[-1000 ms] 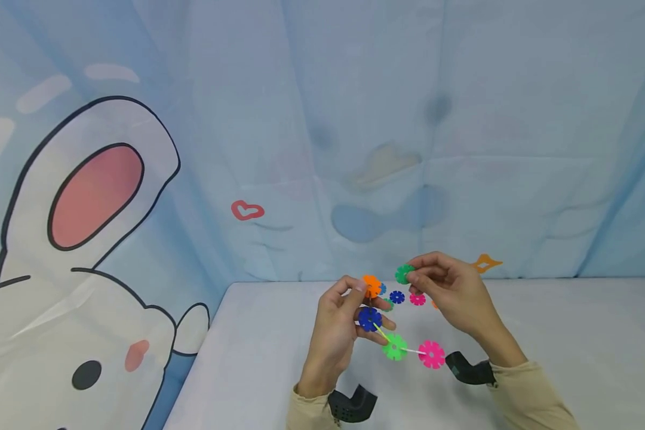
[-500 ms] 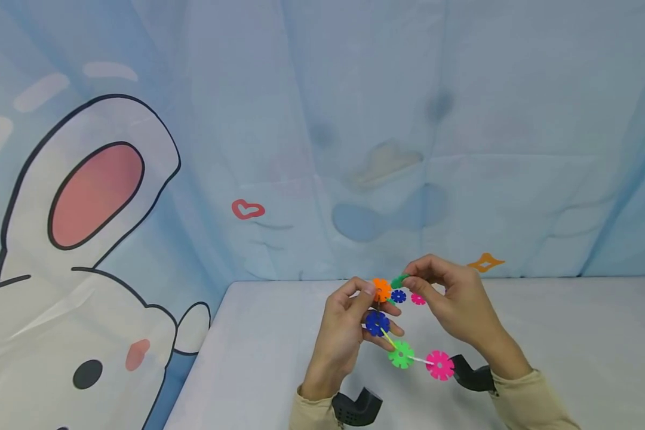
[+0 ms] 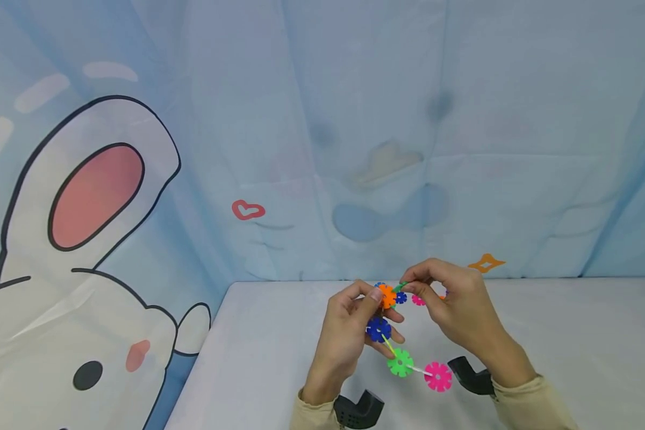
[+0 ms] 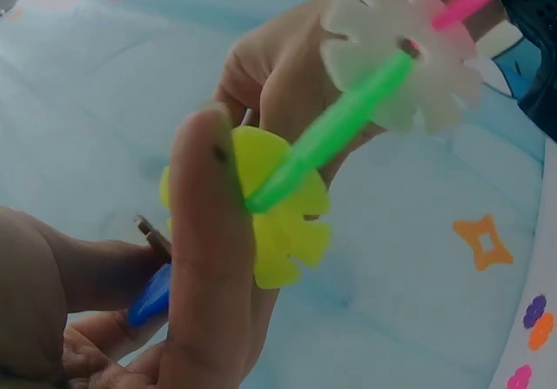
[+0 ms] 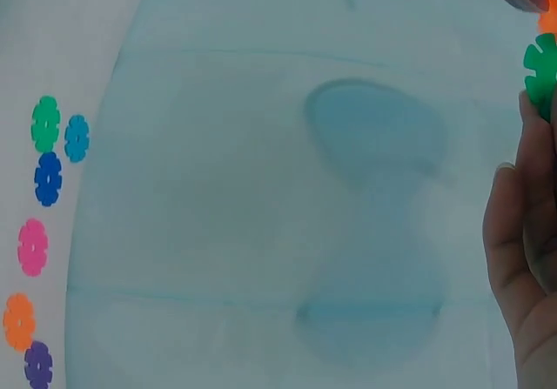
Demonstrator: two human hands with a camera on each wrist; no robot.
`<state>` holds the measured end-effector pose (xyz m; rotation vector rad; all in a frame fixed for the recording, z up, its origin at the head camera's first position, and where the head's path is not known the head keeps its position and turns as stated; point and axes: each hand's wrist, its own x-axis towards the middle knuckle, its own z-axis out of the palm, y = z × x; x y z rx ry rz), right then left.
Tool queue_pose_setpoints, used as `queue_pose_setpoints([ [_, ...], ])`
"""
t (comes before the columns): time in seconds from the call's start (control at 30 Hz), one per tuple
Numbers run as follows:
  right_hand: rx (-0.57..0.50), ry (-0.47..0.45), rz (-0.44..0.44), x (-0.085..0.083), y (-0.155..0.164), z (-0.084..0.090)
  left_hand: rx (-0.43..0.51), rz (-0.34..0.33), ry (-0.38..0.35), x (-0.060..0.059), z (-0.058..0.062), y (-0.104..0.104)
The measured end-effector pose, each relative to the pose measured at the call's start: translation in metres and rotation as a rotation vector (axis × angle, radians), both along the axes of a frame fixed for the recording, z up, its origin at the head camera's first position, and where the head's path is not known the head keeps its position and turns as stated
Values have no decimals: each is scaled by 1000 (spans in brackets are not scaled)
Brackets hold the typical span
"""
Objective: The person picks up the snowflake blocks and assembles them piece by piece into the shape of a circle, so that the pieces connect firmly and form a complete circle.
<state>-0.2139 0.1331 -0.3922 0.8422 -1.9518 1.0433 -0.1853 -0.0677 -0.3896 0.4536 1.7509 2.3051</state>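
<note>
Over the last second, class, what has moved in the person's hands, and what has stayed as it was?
The right hand has carried its dark green plastic snowflake disc leftward until it meets the orange plastic snowflake disc pinched in the left hand. The left hand's chain of blue, light green and pink discs has sunk slightly and drifted right. Both grips are unchanged, and the loose plastic discs on the table still lie where they were.

orange disc (image 3: pixel 387 296), blue disc (image 3: pixel 378 329), pink disc (image 3: pixel 438 377), blue curtain (image 3: pixel 322 119)
</note>
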Motion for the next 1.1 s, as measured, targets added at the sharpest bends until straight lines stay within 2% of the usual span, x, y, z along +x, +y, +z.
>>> queue_pose_setpoints([
  [0.23, 15, 53, -11, 3, -7, 0, -2, 9, -22, 0, -1, -1],
  [0.43, 33, 48, -29, 4, -11, -1, -12, 32, -46, 0, -2, -1],
  [0.63, -6, 1, 26, -2, -13, -9, -1, 56, -118, -5, -3, -1],
  [0.73, -4, -82, 29, -7, -13, -15, 1, 94, -150, -9, -3, -7],
  [0.83, 53, -238, -11, -15, -9, -28, 9, 147, -160, -13, -3, -15],
  [0.9, 134, -373, -33, -23, -7, -43, 21, 169, -158, -16, -3, -21],
  [1.0, 326, -543, -37, -33, -6, -68, 45, 167, -148, -17, -4, -27],
  [1.1, 537, -612, -33, -40, -8, -90, 65, 140, -142, -18, -5, -30],
])
